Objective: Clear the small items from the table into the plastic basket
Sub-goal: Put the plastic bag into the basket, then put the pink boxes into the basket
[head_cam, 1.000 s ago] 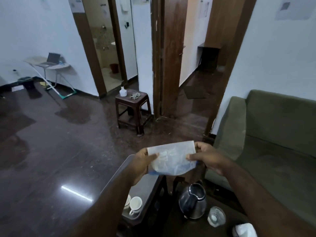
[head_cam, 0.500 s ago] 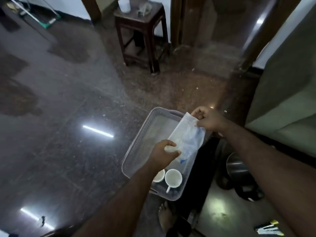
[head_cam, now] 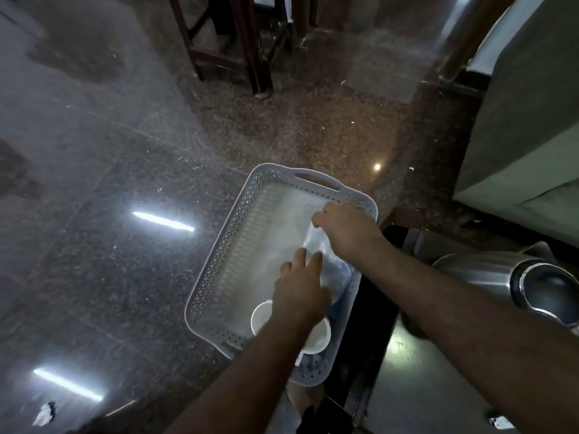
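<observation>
A pale grey perforated plastic basket sits low beside the dark table. Inside it, along the right wall, lies a clear plastic packet with a blue edge. My right hand pinches the packet's far end, inside the basket. My left hand rests flat on the packet's near part with fingers spread. Two white cups stand at the basket's near end, partly hidden under my left wrist.
A steel kettle lies on the table at the right. A green sofa stands further right. A brown stool is on the polished stone floor ahead. A small packet lies at the table's near edge.
The view has tilted down. Both hands have lowered the plastic packet from above the basket to lie inside it, and my left hand has flattened onto it.
</observation>
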A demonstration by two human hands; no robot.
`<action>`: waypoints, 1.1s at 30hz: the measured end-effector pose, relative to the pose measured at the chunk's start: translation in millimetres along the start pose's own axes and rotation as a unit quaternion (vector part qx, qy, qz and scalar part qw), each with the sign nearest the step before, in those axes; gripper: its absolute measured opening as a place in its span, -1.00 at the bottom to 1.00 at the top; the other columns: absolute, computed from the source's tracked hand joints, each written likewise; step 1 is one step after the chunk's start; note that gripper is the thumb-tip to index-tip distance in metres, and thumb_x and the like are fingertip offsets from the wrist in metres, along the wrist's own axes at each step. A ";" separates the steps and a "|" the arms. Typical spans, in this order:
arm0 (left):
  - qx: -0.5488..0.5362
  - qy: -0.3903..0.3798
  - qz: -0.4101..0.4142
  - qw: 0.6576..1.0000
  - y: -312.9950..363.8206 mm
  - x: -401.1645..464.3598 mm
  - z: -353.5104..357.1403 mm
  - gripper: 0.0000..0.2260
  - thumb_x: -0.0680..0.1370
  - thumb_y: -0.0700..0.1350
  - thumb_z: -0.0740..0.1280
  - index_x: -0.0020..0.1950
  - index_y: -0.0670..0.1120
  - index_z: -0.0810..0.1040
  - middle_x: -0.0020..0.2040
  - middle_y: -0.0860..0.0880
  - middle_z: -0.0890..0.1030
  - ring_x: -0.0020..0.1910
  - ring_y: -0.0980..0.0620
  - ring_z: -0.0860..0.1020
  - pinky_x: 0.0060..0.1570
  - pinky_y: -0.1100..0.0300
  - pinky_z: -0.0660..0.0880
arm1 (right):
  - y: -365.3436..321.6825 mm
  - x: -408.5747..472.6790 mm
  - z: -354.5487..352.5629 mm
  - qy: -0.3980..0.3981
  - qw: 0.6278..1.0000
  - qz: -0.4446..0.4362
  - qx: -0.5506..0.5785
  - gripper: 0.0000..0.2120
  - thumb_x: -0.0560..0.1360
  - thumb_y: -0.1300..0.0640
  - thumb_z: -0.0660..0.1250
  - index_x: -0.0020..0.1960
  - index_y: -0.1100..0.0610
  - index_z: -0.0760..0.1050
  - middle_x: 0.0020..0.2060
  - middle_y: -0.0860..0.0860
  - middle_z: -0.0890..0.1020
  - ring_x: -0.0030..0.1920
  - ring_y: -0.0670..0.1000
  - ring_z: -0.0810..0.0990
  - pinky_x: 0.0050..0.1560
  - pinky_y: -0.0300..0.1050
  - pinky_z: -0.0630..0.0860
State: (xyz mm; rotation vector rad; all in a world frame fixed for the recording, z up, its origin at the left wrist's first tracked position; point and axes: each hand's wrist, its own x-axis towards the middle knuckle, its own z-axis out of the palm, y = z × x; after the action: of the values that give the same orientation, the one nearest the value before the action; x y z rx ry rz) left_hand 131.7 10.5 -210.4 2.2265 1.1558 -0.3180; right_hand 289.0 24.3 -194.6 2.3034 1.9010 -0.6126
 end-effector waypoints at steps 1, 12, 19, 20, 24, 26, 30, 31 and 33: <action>0.023 -0.002 0.001 1.000 1.2 1.0 1.3 -0.38 0.50 0.05 0.35 0.51 0.06 0.23 0.53 -0.03 0.21 0.35 -0.18 0.32 0.23 -0.06 0.40 | -3.4 -4.1 1.7 -0.008 1.000 -0.004 -0.022 -0.70 0.52 0.17 0.27 0.24 0.00 0.49 0.16 0.04 0.51 0.17 0.12 0.52 0.11 0.06 0.48; 0.140 -0.020 0.008 0.990 51.3 -4.7 -50.2 -0.52 0.53 0.06 0.34 0.43 0.05 0.36 0.51 -0.03 0.28 0.45 -0.18 0.22 0.35 -0.09 0.20 | -5.0 -62.5 -43.8 0.000 0.998 0.041 -0.043 -0.51 0.57 0.08 0.28 0.47 0.01 0.26 0.37 0.03 0.46 0.35 0.12 0.46 0.28 0.12 0.40; 0.121 0.104 0.121 0.980 142.8 -81.3 -120.8 -0.46 0.57 0.10 0.25 0.49 -0.08 0.29 0.54 -0.12 0.25 0.54 -0.16 0.13 0.42 -0.07 0.19 | 25.8 -188.2 -121.0 0.174 0.981 0.087 -0.019 -0.33 0.59 -0.12 0.12 0.60 0.13 0.01 0.60 0.07 0.09 0.58 0.10 0.10 0.47 0.10 0.23; 0.126 0.132 0.135 0.974 161.3 -97.0 -127.2 -0.42 0.57 0.09 0.24 0.53 -0.11 0.21 0.59 -0.14 0.15 0.58 -0.17 0.03 0.46 -0.09 0.14 | 32.1 -211.5 -135.1 0.195 0.975 0.102 -0.022 -0.30 0.59 -0.15 0.11 0.60 0.14 -0.01 0.61 0.08 0.05 0.60 0.11 0.03 0.51 0.11 0.16; 0.174 0.234 0.180 0.940 232.4 -147.9 -134.0 -0.27 0.61 0.15 0.17 0.60 -0.18 -0.08 0.62 -0.19 -0.14 0.59 -0.18 -0.20 0.54 -0.12 -0.03 | 62.3 -298.9 -176.8 0.298 0.940 0.166 -0.017 -0.25 0.58 -0.19 0.11 0.60 0.21 -0.01 0.60 0.15 0.03 0.60 0.14 -0.02 0.55 0.17 0.08; 0.186 0.265 0.196 0.926 265.6 -168.5 -132.5 -0.24 0.61 0.16 0.16 0.60 -0.19 -0.13 0.62 -0.20 -0.17 0.59 -0.18 -0.20 0.54 -0.14 -0.06 | 78.5 -340.8 -189.4 0.324 0.925 0.196 -0.013 -0.24 0.58 -0.20 0.09 0.60 0.22 -0.02 0.60 0.15 0.01 0.60 0.14 -0.05 0.56 0.18 0.05; 0.205 0.305 0.230 0.901 324.2 -198.9 -119.6 -0.23 0.60 0.22 0.12 0.59 -0.26 -0.04 0.61 -0.25 -0.04 0.60 -0.21 -0.06 0.53 -0.15 0.05 | 114.0 -407.0 -199.7 0.332 0.914 0.235 -0.003 -0.23 0.60 -0.21 0.05 0.60 0.21 -0.11 0.61 0.13 -0.10 0.60 0.13 -0.16 0.57 0.20 -0.02; 0.209 0.314 0.243 0.894 337.6 -203.9 -115.7 -0.24 0.60 0.23 0.11 0.58 -0.28 0.01 0.61 -0.26 0.02 0.59 -0.22 0.00 0.51 -0.16 0.12 | 124.1 -422.2 -199.9 0.335 0.910 0.244 -0.001 -0.24 0.60 -0.20 0.05 0.60 0.21 -0.11 0.61 0.12 -0.10 0.60 0.14 -0.16 0.56 0.21 -0.02; 0.222 0.320 0.270 0.881 357.0 -211.2 -107.6 -0.24 0.59 0.24 0.09 0.57 -0.29 0.08 0.59 -0.28 0.09 0.58 -0.24 0.09 0.47 -0.19 0.21 | 138.4 -449.2 -200.3 0.331 0.907 0.260 -0.003 -0.24 0.60 -0.20 0.04 0.61 0.19 -0.13 0.61 0.11 -0.12 0.60 0.13 -0.17 0.57 0.19 -0.05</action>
State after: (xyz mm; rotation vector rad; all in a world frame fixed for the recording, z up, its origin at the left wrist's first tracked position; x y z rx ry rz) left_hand 287.3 -219.5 116.1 3.0769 0.7273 0.4732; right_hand 406.3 -355.9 125.9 3.0876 1.3007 0.2766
